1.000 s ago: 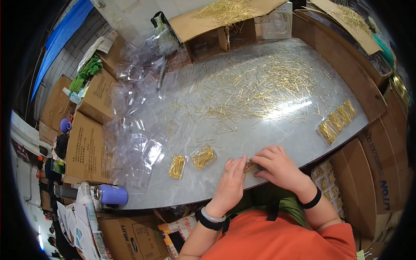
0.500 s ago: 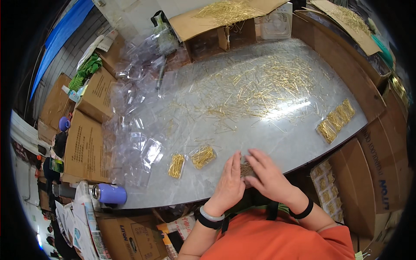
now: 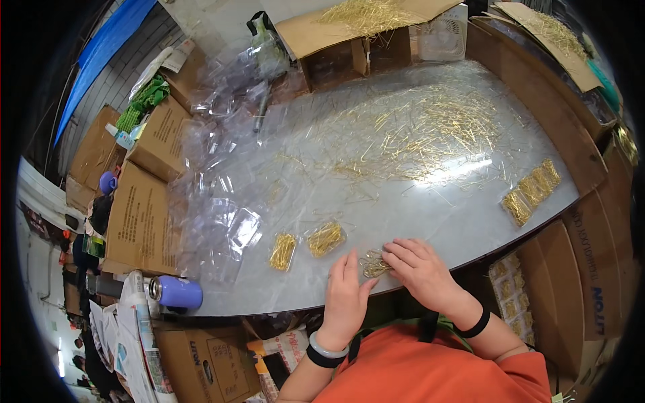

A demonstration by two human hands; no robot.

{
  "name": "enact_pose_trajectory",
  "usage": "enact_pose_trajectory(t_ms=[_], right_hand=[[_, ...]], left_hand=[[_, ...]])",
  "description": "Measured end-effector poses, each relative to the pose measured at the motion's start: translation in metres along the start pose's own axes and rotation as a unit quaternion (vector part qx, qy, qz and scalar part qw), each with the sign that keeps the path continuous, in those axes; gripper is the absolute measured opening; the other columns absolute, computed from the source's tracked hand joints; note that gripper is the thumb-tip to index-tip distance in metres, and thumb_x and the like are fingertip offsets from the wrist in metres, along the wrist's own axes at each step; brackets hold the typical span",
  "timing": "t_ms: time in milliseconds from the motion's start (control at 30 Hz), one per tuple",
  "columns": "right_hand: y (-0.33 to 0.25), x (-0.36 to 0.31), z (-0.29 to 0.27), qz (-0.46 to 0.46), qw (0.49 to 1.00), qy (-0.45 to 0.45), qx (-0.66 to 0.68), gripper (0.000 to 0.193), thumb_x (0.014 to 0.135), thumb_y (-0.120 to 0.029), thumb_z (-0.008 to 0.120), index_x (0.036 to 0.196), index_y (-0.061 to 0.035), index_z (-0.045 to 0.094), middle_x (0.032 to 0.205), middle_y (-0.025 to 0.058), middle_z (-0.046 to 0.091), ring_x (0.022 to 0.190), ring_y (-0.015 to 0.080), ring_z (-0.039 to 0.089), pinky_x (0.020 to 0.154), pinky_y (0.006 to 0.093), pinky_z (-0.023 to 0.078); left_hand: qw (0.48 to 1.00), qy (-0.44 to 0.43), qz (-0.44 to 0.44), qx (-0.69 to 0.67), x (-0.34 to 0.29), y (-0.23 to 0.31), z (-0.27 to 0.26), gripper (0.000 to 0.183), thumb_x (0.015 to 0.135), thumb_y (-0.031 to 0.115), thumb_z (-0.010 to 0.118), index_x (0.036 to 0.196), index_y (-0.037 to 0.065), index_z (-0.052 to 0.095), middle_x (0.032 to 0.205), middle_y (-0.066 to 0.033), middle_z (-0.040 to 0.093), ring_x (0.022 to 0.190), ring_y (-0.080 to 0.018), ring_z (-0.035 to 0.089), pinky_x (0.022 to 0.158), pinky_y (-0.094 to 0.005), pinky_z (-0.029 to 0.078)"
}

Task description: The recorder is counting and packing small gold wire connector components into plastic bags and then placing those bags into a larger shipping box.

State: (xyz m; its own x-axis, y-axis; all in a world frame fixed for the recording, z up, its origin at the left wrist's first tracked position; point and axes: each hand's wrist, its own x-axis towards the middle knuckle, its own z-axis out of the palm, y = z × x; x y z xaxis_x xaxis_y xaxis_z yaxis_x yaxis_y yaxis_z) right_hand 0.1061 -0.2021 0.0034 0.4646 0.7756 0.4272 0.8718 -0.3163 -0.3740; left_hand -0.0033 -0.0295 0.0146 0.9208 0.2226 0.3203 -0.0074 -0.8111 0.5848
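A small bunch of gold wire hooks (image 3: 373, 264) lies on the grey tabletop close to its front edge, between my hands. My right hand (image 3: 422, 274) rests beside it, fingers stretched out and their tips at the bunch's right end. On the other side, my left hand (image 3: 347, 294) has straight fingers and its thumb spread toward the hooks, holding nothing. To the left of the hands are two clear packs filled with gold hooks, a slanted one (image 3: 326, 238) and a more upright one (image 3: 283, 252).
Loose gold hooks (image 3: 450, 127) spread across the table's far right. Several filled packs (image 3: 531, 193) line up near the right edge. Empty clear plastic packs (image 3: 218, 181) heap at the left, by cardboard boxes (image 3: 142, 218). A purple bottle (image 3: 180, 293) lies at the front left corner.
My hands have moved apart, the left one back and to the left, so the bunch of hooks between them now shows. The whole view has shifted slightly.
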Motion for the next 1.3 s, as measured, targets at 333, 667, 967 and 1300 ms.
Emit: enact_pose_trajectory(t_ms=[333, 667, 967, 1300], right_hand=[[0.001, 0.003, 0.005, -0.015, 0.998, -0.037, 0.038, 0.046, 0.089, -0.002, 0.055, 0.134, 0.0059, 0.054, 0.141, 0.0215, 0.053, 0.136, 0.0380, 0.049, 0.116, 0.0484, 0.039], [-0.005, -0.017, -0.014, 0.186, 0.946, 0.089, 0.250, 0.060, 0.086, 0.015, 0.047, 0.145, 0.0056, 0.042, 0.152, 0.0253, 0.041, 0.142, 0.0441, 0.041, 0.118, 0.0465, 0.035], [-0.025, -0.014, 0.015, 0.146, 0.955, 0.117, 0.229, 0.064, 0.085, 0.016, 0.046, 0.148, 0.0069, 0.036, 0.157, 0.0299, 0.030, 0.145, 0.0484, 0.034, 0.120, 0.0517, 0.031], [-0.005, -0.005, 0.006, 0.032, 0.999, 0.035, -0.004, 0.046, 0.086, -0.001, 0.058, 0.131, 0.0047, 0.057, 0.138, 0.0214, 0.056, 0.132, 0.0408, 0.052, 0.112, 0.0486, 0.044]], left_hand=[[0.976, -0.093, -0.075, -0.184, 0.019, 0.012, 0.007, 0.058, 0.084, -0.004, 0.072, 0.138, -0.005, 0.052, 0.121, -0.0199, 0.056, 0.099, -0.0321, 0.062, 0.086, -0.0391, 0.054], [0.992, -0.093, 0.084, 0.022, 0.015, -0.002, 0.019, 0.066, 0.092, 0.003, 0.066, 0.150, -0.007, 0.036, 0.152, -0.0282, 0.039, 0.145, -0.0473, 0.034, 0.120, -0.0527, 0.029], [0.986, -0.116, 0.117, 0.010, 0.015, 0.001, 0.029, 0.060, 0.092, -0.007, 0.047, 0.151, -0.009, 0.034, 0.151, -0.0283, 0.039, 0.146, -0.0457, 0.034, 0.122, -0.0555, 0.026], [0.995, -0.039, 0.088, -0.010, 0.009, 0.005, 0.042, 0.060, 0.091, -0.005, 0.048, 0.150, -0.012, 0.034, 0.148, -0.0322, 0.041, 0.137, -0.0487, 0.043, 0.118, -0.0542, 0.035]])
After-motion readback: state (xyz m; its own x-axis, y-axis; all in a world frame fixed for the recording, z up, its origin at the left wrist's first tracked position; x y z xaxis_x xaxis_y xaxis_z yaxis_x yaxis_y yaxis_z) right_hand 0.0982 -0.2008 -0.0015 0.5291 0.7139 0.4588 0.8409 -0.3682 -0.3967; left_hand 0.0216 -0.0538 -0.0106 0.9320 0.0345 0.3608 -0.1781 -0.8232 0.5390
